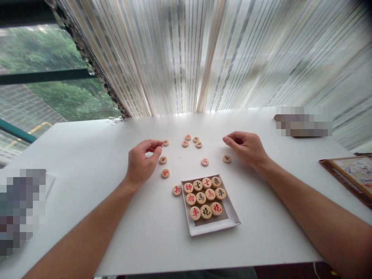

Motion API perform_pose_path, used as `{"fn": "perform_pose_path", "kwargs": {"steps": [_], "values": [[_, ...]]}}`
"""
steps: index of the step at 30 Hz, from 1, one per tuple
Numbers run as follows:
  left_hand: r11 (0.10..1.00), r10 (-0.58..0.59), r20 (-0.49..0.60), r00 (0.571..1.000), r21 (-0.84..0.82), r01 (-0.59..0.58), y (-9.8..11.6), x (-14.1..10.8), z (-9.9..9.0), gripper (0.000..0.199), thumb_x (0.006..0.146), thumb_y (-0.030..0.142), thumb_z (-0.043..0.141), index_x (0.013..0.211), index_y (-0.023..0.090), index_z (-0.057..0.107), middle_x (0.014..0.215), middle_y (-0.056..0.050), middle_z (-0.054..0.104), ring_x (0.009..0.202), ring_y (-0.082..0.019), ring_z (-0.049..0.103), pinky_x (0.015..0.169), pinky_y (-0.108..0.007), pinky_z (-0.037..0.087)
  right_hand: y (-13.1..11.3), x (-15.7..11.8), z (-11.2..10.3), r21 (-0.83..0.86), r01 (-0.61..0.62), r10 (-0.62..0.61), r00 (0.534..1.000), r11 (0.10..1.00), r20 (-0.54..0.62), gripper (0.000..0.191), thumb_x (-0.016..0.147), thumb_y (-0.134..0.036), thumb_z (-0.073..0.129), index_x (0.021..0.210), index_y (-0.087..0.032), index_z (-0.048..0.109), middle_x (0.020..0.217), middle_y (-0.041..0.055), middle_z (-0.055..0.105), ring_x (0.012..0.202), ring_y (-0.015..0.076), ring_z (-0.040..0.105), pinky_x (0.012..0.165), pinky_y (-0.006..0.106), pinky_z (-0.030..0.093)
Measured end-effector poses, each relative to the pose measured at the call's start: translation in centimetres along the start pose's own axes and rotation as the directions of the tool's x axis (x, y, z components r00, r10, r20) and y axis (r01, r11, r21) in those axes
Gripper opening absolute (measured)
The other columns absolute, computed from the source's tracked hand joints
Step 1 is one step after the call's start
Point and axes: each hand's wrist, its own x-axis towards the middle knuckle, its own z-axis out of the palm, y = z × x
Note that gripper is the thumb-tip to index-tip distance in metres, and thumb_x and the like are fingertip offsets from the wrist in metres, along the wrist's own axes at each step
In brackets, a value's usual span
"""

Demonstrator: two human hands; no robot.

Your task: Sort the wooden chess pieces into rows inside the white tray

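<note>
My left hand [144, 159] is over the table left of the centre, its thumb and index finger close together at a round wooden piece with a dark character [165, 143]. Whether the fingers grip that piece is unclear. On the right, my right hand [245, 147] rests with its fingers curled and thumb against them; nothing shows in it. A dark-marked piece [226, 159] lies just in front of it. A shallow white box [215, 226] near the front holds several pieces in rows. One red-marked piece [177, 190] touches or nearly touches the box's left side.
Several loose pieces lie mid-table, among them a red one [205, 162] and another red one [165, 173]. At the right edge is a brown-bordered item [348, 174]. A striped curtain [186, 58] hangs behind the white table [139, 240]. Blurred-out items sit at both sides.
</note>
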Motion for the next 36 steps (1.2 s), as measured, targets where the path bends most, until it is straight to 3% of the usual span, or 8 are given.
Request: {"fn": "perform_pose_path", "kwargs": {"steps": [19, 28, 32, 36], "values": [[1.000, 0.016, 0.072, 0.997, 0.018, -0.018, 0.7, -0.6, 0.1, 0.023, 0.091, 0.030, 0.069, 0.105, 0.019, 0.084, 0.101, -0.007, 0.084, 0.086, -0.022, 0.078, 0.067, -0.029, 0.060, -0.5, -0.1, 0.1, -0.016, 0.026, -0.024, 0.997, 1.000, 0.070, 0.036, 0.092, -0.048, 0.068, 0.079, -0.016, 0.077, 0.066, 0.0036, 0.069, 0.058, 0.0158, 0.055, 0.056, 0.030, 0.038], [0.999, 0.027, 0.090, 0.996, 0.031, -0.030, 1.3, -0.7, 0.0, 0.024, 0.091, 0.031, 0.067, 0.105, 0.020, 0.083, 0.102, -0.008, 0.084, 0.089, -0.024, 0.077, 0.069, -0.032, 0.060, -0.8, -0.2, -0.1, -0.050, 0.022, -0.016, 0.993, 0.998, 0.113, 0.038, 0.092, -0.050, 0.066, 0.080, -0.016, 0.077, 0.067, 0.0043, 0.069, 0.059, 0.0163, 0.055, 0.057, 0.030, 0.039], [0.998, 0.045, 0.092, 0.995, 0.037, -0.049, 1.3, -0.7, 0.0, 0.023, 0.092, 0.031, 0.067, 0.105, 0.020, 0.083, 0.102, -0.007, 0.084, 0.089, -0.024, 0.077, 0.071, -0.032, 0.060, -1.5, -0.1, -1.1, -0.067, 0.037, -0.022, 0.978, 0.997, 0.207, 0.032, 0.089, -0.046, 0.069, 0.084, -0.016, 0.080, 0.068, 0.0042, 0.070, 0.060, 0.0163, 0.056, 0.058, 0.030, 0.040], [0.997, 0.068, 0.087, 0.994, 0.037, -0.071, 1.2, -0.8, 0.0, 0.023, 0.093, 0.030, 0.067, 0.105, 0.020, 0.083, 0.101, -0.007, 0.084, 0.089, -0.023, 0.077, 0.075, -0.032, 0.060, -1.7, 0.2, -2.6, -0.061, 0.041, -0.017, 0.934, 0.997, 0.357, 0.028, 0.082, -0.042, 0.075, 0.091, -0.016, 0.083, 0.068, 0.0029, 0.069, 0.061, 0.0167, 0.058, 0.057, 0.029, 0.043]]}}
